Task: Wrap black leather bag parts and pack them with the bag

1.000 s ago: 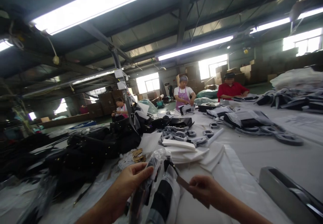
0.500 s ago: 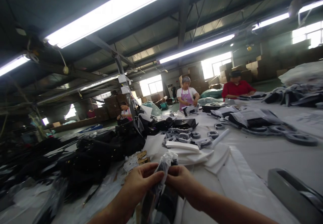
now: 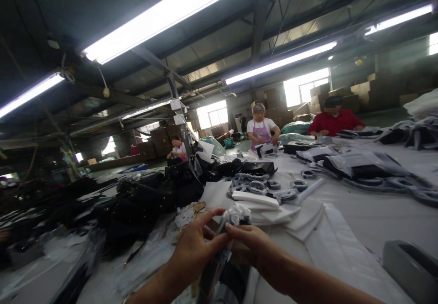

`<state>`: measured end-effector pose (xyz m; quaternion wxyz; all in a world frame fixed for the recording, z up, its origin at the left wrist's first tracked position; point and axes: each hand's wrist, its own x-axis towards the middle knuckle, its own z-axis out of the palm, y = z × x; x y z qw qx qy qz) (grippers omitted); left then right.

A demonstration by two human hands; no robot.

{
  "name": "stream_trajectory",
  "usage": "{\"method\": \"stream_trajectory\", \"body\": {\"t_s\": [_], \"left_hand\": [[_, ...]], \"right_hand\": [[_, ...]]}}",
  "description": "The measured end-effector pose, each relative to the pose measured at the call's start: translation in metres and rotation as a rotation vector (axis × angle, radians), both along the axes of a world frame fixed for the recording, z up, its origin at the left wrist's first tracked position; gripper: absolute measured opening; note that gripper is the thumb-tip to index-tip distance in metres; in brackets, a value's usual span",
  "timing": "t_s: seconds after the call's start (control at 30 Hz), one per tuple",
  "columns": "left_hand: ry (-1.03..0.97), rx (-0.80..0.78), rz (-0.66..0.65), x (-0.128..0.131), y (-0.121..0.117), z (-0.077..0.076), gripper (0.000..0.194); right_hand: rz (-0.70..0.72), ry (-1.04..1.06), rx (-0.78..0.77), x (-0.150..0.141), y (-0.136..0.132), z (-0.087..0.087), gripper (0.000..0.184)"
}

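Observation:
A dark strap-like piece with clear plastic wrap stands up between my hands at the bottom middle. My left hand pinches its left side, thumb pressed to the plastic and index finger raised behind. From the right, my right hand grips the same piece with its thumb laid over the plastic; its other fingers are mostly hidden behind. Below the hands, a dark cylindrical part runs down toward me. Just beyond lie white foam sheets and a pile of plastic-wrapped grey straps.
Black bags are heaped to the left, with loose clear plastic in front. A grey tape dispenser stands at the right. Wrapped black bags lie farther back. Co-workers, one in a pink apron, another in red, work across the table.
The view has swung slightly left. My right thumb has come over the plastic at the top of the piece, and my left index finger has lifted and straightened.

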<state>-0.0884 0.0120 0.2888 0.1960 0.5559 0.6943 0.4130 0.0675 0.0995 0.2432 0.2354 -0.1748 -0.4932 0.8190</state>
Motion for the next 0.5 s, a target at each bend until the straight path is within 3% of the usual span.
{"method": "stream_trajectory", "body": {"t_s": [0.13, 0.3, 0.37, 0.5], "left_hand": [[-0.065, 0.096, 0.055, 0.007, -0.005, -0.006, 0.082], [-0.523, 0.128, 0.094, 0.011, -0.009, -0.018, 0.118], [-0.661, 0.083, 0.037, 0.01, -0.01, -0.019, 0.115], [-0.706, -0.041, -0.093, 0.007, -0.015, -0.009, 0.075]], "right_hand": [[-0.042, -0.012, 0.003, -0.006, 0.0, -0.001, 0.042], [-0.071, -0.004, 0.031, -0.008, -0.001, -0.003, 0.044], [-0.079, -0.012, 0.034, -0.008, -0.003, -0.001, 0.045], [-0.042, 0.027, 0.032, -0.005, -0.008, 0.004, 0.045]]}}
